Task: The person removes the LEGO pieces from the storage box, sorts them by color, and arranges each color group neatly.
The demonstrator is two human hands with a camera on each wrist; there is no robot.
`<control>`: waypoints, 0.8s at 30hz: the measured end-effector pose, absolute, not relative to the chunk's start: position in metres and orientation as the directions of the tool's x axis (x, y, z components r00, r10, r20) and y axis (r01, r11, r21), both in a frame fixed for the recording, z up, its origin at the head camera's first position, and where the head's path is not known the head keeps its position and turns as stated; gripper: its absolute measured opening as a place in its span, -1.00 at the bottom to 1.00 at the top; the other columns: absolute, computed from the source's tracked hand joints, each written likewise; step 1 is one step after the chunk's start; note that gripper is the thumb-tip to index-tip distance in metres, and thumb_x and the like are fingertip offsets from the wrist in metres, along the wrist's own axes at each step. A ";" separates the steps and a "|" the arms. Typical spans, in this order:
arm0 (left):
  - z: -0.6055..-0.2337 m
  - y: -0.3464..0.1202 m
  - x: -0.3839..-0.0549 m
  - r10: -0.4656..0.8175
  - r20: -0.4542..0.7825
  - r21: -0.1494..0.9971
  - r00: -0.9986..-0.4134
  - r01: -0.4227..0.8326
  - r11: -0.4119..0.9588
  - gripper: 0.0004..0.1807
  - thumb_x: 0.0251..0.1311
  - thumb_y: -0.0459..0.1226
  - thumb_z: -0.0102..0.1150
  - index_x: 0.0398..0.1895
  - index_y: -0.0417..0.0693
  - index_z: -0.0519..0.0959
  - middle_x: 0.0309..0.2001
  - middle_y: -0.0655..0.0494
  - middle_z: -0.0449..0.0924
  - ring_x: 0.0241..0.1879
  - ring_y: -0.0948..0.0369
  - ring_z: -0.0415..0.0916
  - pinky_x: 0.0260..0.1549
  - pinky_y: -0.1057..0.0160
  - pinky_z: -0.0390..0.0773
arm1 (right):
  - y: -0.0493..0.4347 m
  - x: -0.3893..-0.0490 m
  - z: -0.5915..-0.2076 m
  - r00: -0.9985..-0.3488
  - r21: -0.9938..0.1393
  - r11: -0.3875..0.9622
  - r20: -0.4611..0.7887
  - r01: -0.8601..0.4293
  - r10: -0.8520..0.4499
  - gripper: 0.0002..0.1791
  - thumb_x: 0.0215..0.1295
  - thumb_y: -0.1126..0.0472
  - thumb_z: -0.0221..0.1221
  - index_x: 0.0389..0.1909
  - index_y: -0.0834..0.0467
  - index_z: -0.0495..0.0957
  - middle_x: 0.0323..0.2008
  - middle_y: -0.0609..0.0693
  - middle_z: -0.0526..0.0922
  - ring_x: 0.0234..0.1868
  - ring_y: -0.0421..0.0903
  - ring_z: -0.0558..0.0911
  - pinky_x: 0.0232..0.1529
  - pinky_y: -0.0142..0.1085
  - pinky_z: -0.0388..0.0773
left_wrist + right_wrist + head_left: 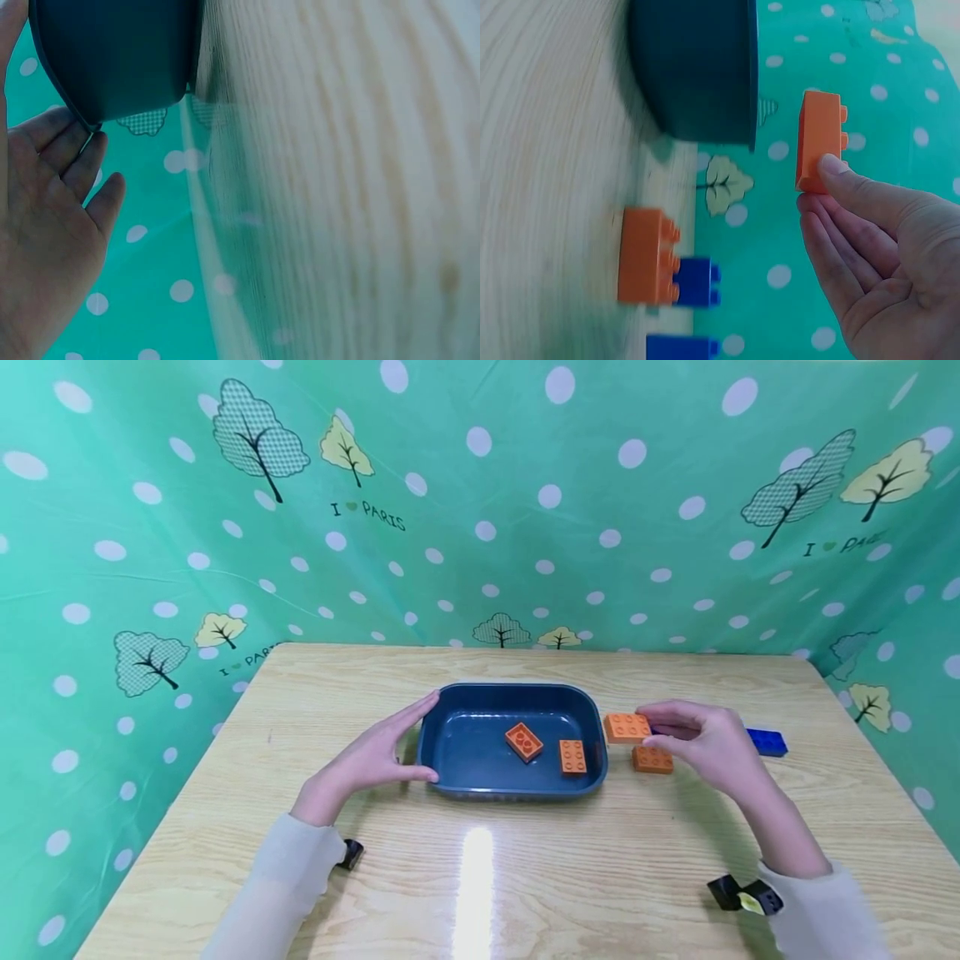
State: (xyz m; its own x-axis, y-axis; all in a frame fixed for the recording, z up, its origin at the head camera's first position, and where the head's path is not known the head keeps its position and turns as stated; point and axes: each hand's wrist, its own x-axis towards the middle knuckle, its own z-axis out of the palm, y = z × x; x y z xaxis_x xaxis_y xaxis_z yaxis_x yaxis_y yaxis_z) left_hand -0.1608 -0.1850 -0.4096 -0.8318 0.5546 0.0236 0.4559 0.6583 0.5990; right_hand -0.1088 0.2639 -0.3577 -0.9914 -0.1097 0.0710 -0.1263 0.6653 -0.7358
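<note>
A dark blue rectangular tub stands on the table with two orange toy bricks inside, one tipped with its hollow underside up and one studs up. My left hand spans the tub's left end, fingertips touching the rim and thumb by the near corner. Just beyond the tub's right end, my right hand pinches an orange brick between thumb and fingers, held above the table. Below it another orange brick rests on the table. Blue bricks lie behind and beside that one, partly hidden by my hand in the head view.
The pale wooden table has a bright glare streak at the front. A green dotted cloth hangs behind and along both sides. A blue brick lies to the right of my right hand. Small black devices sit at both wrists.
</note>
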 end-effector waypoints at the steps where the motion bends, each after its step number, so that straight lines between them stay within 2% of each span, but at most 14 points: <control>1: -0.410 -0.185 -0.161 0.555 0.025 0.599 -0.831 0.457 0.657 0.22 -0.05 0.10 0.52 0.62 0.23 -0.06 0.63 0.19 -0.09 0.57 -0.01 0.02 0.45 -0.21 0.22 | 0.267 -0.108 -0.359 -0.991 -0.733 0.668 0.081 -0.130 -0.104 -0.58 0.24 0.16 0.37 0.11 0.16 0.64 0.04 0.16 0.73 -0.16 -0.59 0.63 -0.19 -0.62 0.63; 9: -0.409 -0.184 -0.162 0.558 0.023 0.599 -0.830 0.458 0.657 0.22 -0.05 0.08 0.52 0.62 0.15 -0.04 0.63 0.18 -0.09 0.57 -0.02 0.02 0.45 -0.21 0.21 | 0.289 -0.100 -0.366 -0.992 -0.720 0.683 0.114 -0.124 -0.059 -0.55 0.22 0.12 0.38 0.11 0.18 0.64 0.01 0.22 0.73 -0.19 -0.63 0.61 -0.23 -0.64 0.62; 16: -0.409 -0.184 -0.161 0.555 0.013 0.597 -0.832 0.452 0.663 0.22 -0.05 0.13 0.50 0.62 0.15 -0.04 0.63 0.19 -0.09 0.57 -0.02 0.01 0.45 -0.21 0.21 | 0.304 -0.097 -0.375 -0.992 -0.727 0.677 0.126 -0.113 -0.030 -0.54 0.20 0.20 0.39 0.12 0.27 0.62 0.02 0.33 0.69 -0.22 -0.65 0.60 -0.27 -0.63 0.62; 24: -0.408 -0.183 -0.161 0.551 0.014 0.593 -0.834 0.451 0.667 0.22 -0.05 0.04 0.53 0.62 0.14 -0.04 0.63 0.17 -0.09 0.57 -0.03 0.03 0.45 -0.23 0.22 | 0.321 -0.094 -0.384 -0.994 -0.717 0.693 0.106 -0.070 0.010 -0.52 0.22 0.21 0.38 0.13 0.33 0.59 0.04 0.38 0.66 -0.25 -0.70 0.56 -0.29 -0.64 0.62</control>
